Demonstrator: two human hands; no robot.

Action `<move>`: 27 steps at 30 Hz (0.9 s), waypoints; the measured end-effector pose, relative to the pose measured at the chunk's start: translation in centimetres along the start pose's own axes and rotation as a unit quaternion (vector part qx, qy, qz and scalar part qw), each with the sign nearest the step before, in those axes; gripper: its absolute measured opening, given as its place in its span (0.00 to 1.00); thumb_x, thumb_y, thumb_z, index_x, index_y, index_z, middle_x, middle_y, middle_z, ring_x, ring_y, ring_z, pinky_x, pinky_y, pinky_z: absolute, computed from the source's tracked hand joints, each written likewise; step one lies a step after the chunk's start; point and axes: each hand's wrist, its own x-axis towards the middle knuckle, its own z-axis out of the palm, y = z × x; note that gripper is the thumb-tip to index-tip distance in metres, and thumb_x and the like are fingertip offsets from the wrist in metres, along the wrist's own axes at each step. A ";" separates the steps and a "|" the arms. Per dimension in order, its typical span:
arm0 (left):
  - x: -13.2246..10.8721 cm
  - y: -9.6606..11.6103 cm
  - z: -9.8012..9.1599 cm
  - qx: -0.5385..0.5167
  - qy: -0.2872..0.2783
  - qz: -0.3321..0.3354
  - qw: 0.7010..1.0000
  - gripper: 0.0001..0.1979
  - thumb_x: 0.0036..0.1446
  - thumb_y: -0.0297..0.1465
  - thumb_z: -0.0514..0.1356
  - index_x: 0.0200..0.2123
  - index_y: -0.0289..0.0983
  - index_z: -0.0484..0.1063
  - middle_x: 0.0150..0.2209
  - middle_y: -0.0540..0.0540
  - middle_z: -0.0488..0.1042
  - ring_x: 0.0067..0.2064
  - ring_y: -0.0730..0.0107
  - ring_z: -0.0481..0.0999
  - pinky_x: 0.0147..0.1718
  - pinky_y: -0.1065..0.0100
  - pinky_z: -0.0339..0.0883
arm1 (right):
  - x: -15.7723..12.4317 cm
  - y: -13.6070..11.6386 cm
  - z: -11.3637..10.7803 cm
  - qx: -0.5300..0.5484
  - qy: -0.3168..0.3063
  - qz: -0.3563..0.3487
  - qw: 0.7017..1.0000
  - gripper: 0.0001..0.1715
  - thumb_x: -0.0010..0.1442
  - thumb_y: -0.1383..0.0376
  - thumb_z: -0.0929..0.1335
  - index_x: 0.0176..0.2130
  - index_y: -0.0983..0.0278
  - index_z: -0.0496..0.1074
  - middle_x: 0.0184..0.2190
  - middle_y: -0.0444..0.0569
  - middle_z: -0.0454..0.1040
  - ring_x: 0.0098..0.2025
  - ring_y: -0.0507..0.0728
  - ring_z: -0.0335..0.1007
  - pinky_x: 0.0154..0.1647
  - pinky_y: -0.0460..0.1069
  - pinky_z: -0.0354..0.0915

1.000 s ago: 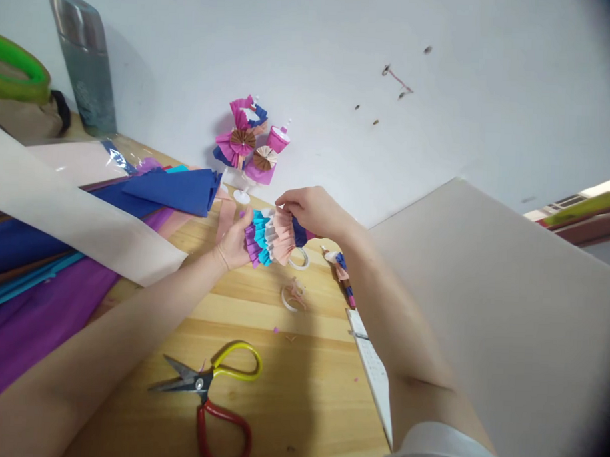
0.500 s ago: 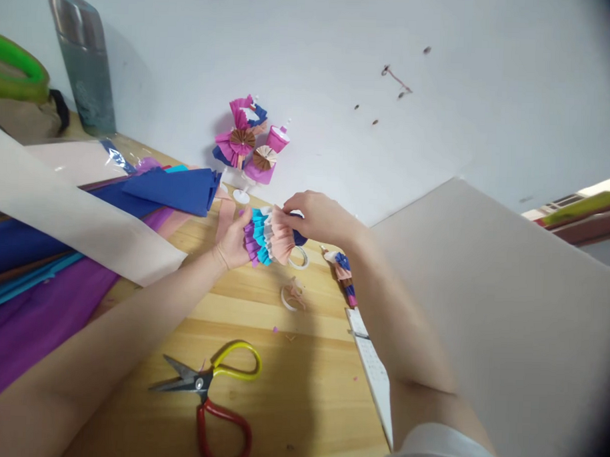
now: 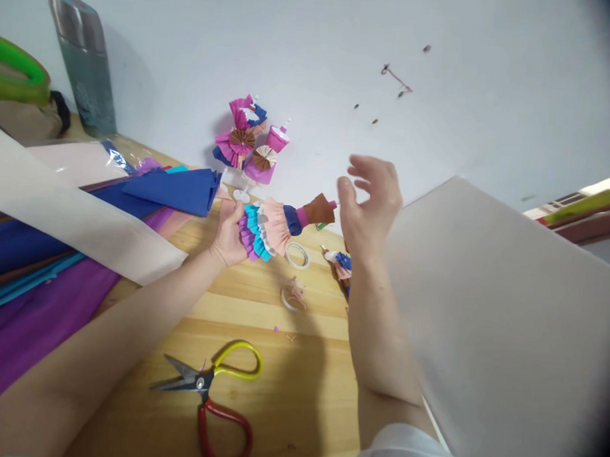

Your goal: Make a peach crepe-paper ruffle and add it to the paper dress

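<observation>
My left hand (image 3: 228, 236) grips the skirt end of a pleated paper doll (image 3: 275, 226) with purple, teal, white and peach layers, a blue waist and a brown top. The doll lies sideways above the wooden table (image 3: 260, 360). My right hand (image 3: 370, 203) hovers to the doll's right with fingers spread, holding nothing, just clear of the brown top.
Scissors (image 3: 213, 392) with yellow and red handles lie near the front. Two tape rings (image 3: 297, 255) and paper scraps lie below the doll. Finished paper dolls (image 3: 248, 143) stand by the wall. Coloured paper sheets (image 3: 84, 234) cover the left; a grey board (image 3: 512, 316) leans at right. A flask (image 3: 83, 61) stands back left.
My right hand let go of the doll's top and lifted up and to the right, opening its fingers. The doll's blue waist and brown top now show. The left hand kept its hold.
</observation>
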 end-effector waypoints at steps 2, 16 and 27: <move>0.0 0.2 0.2 -0.002 0.010 0.012 1.000 0.30 0.70 0.45 0.42 0.63 0.30 0.64 0.48 0.36 0.80 0.55 0.56 0.77 0.60 0.54 0.64 | -2.4 0.4 0.6 0.066 0.098 0.099 0.988 0.09 0.63 0.61 0.63 0.39 0.61 0.71 0.37 0.50 0.74 0.41 0.57 0.74 0.42 0.54 0.69; 0.4 1.7 -0.3 0.043 0.016 0.090 0.995 0.34 0.69 0.48 0.39 0.58 0.29 0.70 0.49 0.34 0.80 0.61 0.52 0.72 0.61 0.51 0.62 | -9.4 -1.1 7.6 0.458 -0.101 0.410 0.783 0.17 0.45 0.56 0.72 0.34 0.63 0.72 0.25 0.43 0.75 0.23 0.50 0.71 0.21 0.44 0.63; 0.7 2.7 -1.4 0.083 0.002 0.111 0.990 0.35 0.67 0.51 0.37 0.52 0.37 0.75 0.47 0.38 0.81 0.59 0.54 0.74 0.55 0.55 0.69 | -8.2 -3.6 8.8 0.456 -0.092 0.370 0.804 0.11 0.47 0.57 0.71 0.26 0.62 0.70 0.19 0.40 0.70 0.22 0.51 0.67 0.23 0.45 0.62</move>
